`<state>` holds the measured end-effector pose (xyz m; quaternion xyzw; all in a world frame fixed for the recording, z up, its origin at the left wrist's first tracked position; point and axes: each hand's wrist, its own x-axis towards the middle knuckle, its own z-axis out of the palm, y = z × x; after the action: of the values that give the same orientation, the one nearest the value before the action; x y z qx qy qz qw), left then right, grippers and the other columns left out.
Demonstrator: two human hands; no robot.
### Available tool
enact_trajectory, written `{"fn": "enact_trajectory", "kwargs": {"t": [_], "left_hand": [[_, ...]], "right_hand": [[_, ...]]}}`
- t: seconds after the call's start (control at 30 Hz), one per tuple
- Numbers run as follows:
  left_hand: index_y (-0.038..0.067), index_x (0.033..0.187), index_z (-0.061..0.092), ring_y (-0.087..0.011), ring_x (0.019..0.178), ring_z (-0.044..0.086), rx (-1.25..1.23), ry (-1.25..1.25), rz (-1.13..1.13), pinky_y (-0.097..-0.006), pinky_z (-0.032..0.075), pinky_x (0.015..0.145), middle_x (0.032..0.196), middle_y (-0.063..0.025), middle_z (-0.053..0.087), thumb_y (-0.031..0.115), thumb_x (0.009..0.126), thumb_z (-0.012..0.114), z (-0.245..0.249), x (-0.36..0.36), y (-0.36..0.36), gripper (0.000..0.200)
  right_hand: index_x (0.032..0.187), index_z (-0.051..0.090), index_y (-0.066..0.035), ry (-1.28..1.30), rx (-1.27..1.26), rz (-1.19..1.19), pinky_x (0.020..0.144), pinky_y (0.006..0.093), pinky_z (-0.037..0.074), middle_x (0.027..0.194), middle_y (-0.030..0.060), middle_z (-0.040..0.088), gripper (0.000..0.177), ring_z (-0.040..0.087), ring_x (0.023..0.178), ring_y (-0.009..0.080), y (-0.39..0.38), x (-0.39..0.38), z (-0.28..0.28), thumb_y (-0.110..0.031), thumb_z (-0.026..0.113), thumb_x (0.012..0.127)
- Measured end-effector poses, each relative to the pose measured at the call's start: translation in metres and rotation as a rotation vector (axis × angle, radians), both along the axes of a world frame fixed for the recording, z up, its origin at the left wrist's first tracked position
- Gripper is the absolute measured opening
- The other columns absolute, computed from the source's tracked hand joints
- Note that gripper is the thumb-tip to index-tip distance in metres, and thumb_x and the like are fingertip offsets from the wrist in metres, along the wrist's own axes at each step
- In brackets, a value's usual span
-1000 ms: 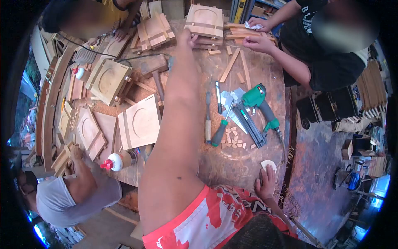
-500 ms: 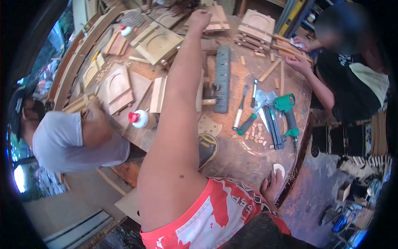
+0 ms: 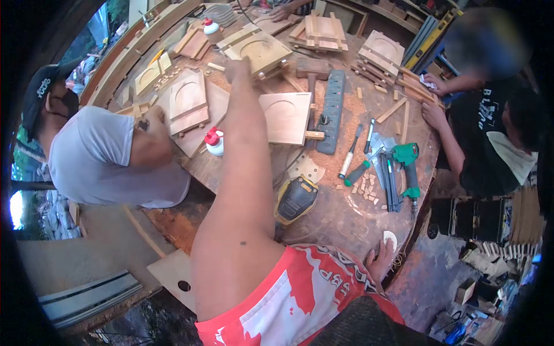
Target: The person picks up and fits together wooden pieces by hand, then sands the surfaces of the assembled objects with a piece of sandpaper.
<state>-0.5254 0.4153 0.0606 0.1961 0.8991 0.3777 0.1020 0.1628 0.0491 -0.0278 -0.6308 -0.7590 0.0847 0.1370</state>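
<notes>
My left arm reaches forward over the workbench. My left hand (image 3: pixel 238 70) is at the near left edge of a wooden panel with a round recess (image 3: pixel 258 49); its fingers are blurred and partly hidden. Low on the right, my right hand (image 3: pixel 378 260) rests at the bench edge, its fingers on a white round disc (image 3: pixel 390 239). Beneath my left forearm stands a white glue bottle with a red cap (image 3: pixel 214 143). Right of the forearm lies another recessed panel (image 3: pixel 285 117), and closer to me a black-and-yellow power sander (image 3: pixel 296 199).
A green nail gun (image 3: pixel 405 161), a chisel (image 3: pixel 351 151), small wood chips and a long grey case (image 3: pixel 330 112) lie on the bench (image 3: pixel 340 228). A mallet (image 3: pixel 313 70) and stacked panels (image 3: pixel 381 55) sit farther back. People work at left (image 3: pixel 109 155) and right (image 3: pixel 479 138).
My left hand has moved back and left, from the far stacked panels to the recessed panel's edge. The view has shifted, uncovering the sander and the middle panel. My right hand stays on the disc.
</notes>
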Motion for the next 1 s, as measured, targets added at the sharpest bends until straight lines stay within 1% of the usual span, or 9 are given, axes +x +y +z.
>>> {"fn": "enact_trajectory", "kwargs": {"t": [0.1,0.23,0.33,0.4,0.5,0.57,0.83,0.9,1.0], "left_hand": [[-0.004,0.129,0.052,-0.0376,0.115,0.060,0.020,-0.046,-0.061,-0.0427,0.049,0.097,0.127,-0.0223,0.059,0.039,0.076,0.074,-0.004,-0.013,0.003,0.071],[-0.009,0.119,0.057,-0.0381,0.110,0.063,0.180,0.035,0.126,-0.0414,0.050,0.095,0.116,-0.0270,0.064,0.039,0.072,0.077,-0.015,-0.014,0.022,0.070],[-0.010,0.114,0.060,-0.0392,0.109,0.063,0.431,-0.159,0.164,-0.0409,0.050,0.094,0.113,-0.0277,0.065,0.033,0.073,0.076,-0.009,-0.004,0.026,0.062],[-0.012,0.115,0.059,-0.0349,0.096,0.067,0.528,-0.099,0.048,-0.0395,0.053,0.084,0.109,-0.0249,0.067,0.022,0.074,0.075,-0.025,-0.020,0.047,0.055],[-0.014,0.114,0.059,-0.0260,0.079,0.067,0.681,-0.330,-0.090,-0.0368,0.054,0.071,0.101,-0.0205,0.069,0.014,0.076,0.073,0.071,0.080,-0.011,0.049],[-0.014,0.108,0.060,-0.0199,0.069,0.064,0.930,-0.472,-0.237,-0.0346,0.052,0.063,0.093,-0.0156,0.068,0.010,0.077,0.071,0.038,0.084,0.016,0.041],[-0.010,0.108,0.061,-0.0197,0.079,0.065,0.867,-0.742,-0.434,-0.0310,0.052,0.070,0.092,-0.0137,0.069,0.018,0.076,0.076,0.026,0.160,0.019,0.046],[-0.007,0.104,0.060,-0.0183,0.079,0.064,0.767,-0.567,-0.340,-0.0306,0.052,0.070,0.097,-0.0126,0.067,0.019,0.079,0.076,0.012,0.150,0.033,0.039],[-0.006,0.095,0.064,-0.0202,0.074,0.060,0.693,-0.499,-0.195,-0.0360,0.049,0.067,0.084,-0.0110,0.065,0.015,0.076,0.074,0.061,0.149,-0.012,0.030]], "right_hand": [[0.134,0.050,-0.003,-0.001,-0.012,-0.017,0.115,0.0533,0.024,0.148,0.0239,0.038,0.053,0.033,0.138,0.0432,-0.001,0.001,-0.002,-0.018,0.060,0.085],[0.135,0.049,-0.002,-0.022,0.020,-0.016,0.112,0.0543,0.028,0.146,0.0274,0.039,0.053,0.035,0.135,0.0466,0.000,-0.002,-0.001,-0.018,0.060,0.086],[0.136,0.049,-0.004,0.006,-0.013,-0.029,0.115,0.0536,0.023,0.149,0.0226,0.037,0.054,0.031,0.139,0.0430,-0.003,-0.001,-0.001,-0.020,0.059,0.085],[0.136,0.048,-0.005,-0.028,-0.019,-0.047,0.115,0.0539,0.023,0.149,0.0226,0.037,0.055,0.032,0.139,0.0429,-0.002,0.000,-0.005,-0.021,0.060,0.085],[0.136,0.048,-0.004,-0.031,-0.022,-0.032,0.115,0.0535,0.022,0.150,0.0223,0.036,0.056,0.031,0.139,0.0425,-0.002,0.000,-0.003,-0.020,0.060,0.084],[0.136,0.049,-0.004,-0.037,-0.012,-0.017,0.115,0.0535,0.023,0.150,0.0224,0.037,0.056,0.032,0.139,0.0424,-0.002,0.004,-0.010,-0.019,0.060,0.083],[0.135,0.050,-0.004,-0.029,0.046,0.021,0.114,0.0535,0.025,0.149,0.0224,0.038,0.054,0.034,0.138,0.0425,-0.004,0.004,-0.008,-0.016,0.061,0.084],[0.134,0.050,-0.004,-0.035,0.065,0.018,0.113,0.0531,0.026,0.149,0.0220,0.038,0.053,0.034,0.138,0.0425,-0.004,0.002,-0.007,-0.016,0.061,0.084],[0.134,0.051,-0.004,-0.029,0.042,-0.021,0.113,0.0532,0.027,0.149,0.0224,0.039,0.052,0.035,0.137,0.0428,-0.006,-0.004,0.001,-0.017,0.062,0.084]]}}
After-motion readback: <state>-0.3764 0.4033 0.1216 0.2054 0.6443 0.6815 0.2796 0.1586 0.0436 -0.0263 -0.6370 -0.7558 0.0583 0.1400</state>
